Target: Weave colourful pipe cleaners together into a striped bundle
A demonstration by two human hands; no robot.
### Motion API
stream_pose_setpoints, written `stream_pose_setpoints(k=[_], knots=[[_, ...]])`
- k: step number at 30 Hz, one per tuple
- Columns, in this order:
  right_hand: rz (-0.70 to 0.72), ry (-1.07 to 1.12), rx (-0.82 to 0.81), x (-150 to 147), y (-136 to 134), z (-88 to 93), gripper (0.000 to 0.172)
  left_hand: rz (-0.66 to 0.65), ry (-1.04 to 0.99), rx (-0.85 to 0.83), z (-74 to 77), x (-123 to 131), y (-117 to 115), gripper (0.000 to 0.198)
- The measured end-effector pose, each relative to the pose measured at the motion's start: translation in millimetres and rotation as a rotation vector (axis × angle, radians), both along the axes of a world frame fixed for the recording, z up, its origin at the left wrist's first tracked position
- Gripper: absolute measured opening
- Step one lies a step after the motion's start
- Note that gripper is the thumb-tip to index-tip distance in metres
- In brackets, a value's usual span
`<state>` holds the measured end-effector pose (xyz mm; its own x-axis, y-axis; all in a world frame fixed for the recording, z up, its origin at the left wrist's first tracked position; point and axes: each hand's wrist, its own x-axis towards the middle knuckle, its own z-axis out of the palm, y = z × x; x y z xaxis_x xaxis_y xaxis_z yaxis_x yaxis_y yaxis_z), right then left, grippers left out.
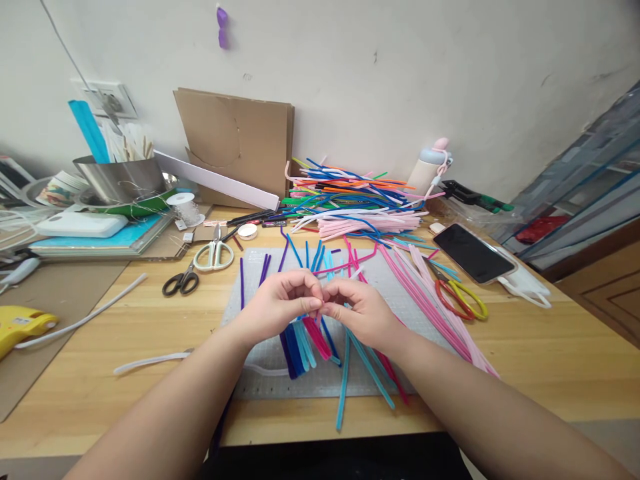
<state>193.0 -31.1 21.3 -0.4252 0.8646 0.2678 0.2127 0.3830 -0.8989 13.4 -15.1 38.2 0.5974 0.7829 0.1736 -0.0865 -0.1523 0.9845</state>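
My left hand (280, 300) and my right hand (357, 308) meet above a grey cutting mat (400, 297) on the wooden table. Both hands are closed in a pinch on a bundle of coloured pipe cleaners (307, 340), dark blue, light blue and magenta, which hangs down from the fingers toward me. More light blue and pink pipe cleaners (367, 360) lie on the mat under my right wrist. Purple and blue pieces (265, 267) lie on the mat beyond my hands.
A big heap of mixed pipe cleaners (350, 200) lies at the back. Long pink ones (430, 300) run along the mat's right side beside red-and-yellow scissors (460, 300) and a phone (473, 253). Black scissors (181, 283), white-handled scissors (214, 253), and a yellow glue gun (23, 325) lie to the left.
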Motion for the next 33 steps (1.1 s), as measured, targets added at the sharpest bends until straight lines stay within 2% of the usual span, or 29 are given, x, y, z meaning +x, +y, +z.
stream_pose_setpoints(k=[4,8,11,14,16,18,20,22,25,29,33], knots=[[0.015,-0.079,0.111,2.2,0.2,0.8,0.007,0.031,0.035,0.09,0.6,-1.6,1.4,0.015],[0.071,-0.141,0.229,2.9,0.1,-1.9,0.006,0.085,0.178,0.234,3.0,-2.7,2.6,0.016],[0.101,-0.166,0.262,3.1,0.5,-3.6,0.006,0.056,0.219,0.257,4.9,-2.5,1.8,0.017],[0.088,-0.171,0.283,3.9,1.5,-4.3,0.009,0.012,0.165,0.158,5.8,-2.2,1.4,0.016],[0.086,-0.167,0.3,4.6,2.2,-4.5,0.009,0.05,0.123,0.027,4.6,-2.7,3.1,0.022],[0.104,-0.159,0.329,5.3,2.5,-4.8,0.01,0.12,0.176,-0.109,1.3,-4.2,6.6,0.029],[0.133,-0.153,0.389,5.9,2.1,-5.1,0.012,0.129,0.319,-0.23,-3.8,-6.4,10.6,0.037],[0.158,-0.161,0.473,6.5,0.6,-5.1,0.014,0.057,0.441,-0.286,-9.1,-8.9,13.6,0.042],[0.169,-0.217,0.633,7.7,-3.1,-3.9,0.016,-0.043,0.556,-0.213,-12.7,-12.2,14.2,0.044],[0.174,-0.351,0.823,10.7,-7.7,-1.9,0.02,-0.145,0.466,-0.16,-6.1,-14.7,10.7,0.033],[0.215,-0.424,0.863,13.7,-9.1,-1.1,0.021,-0.306,0.473,-0.162,3.2,-17.8,9.6,0.031]])
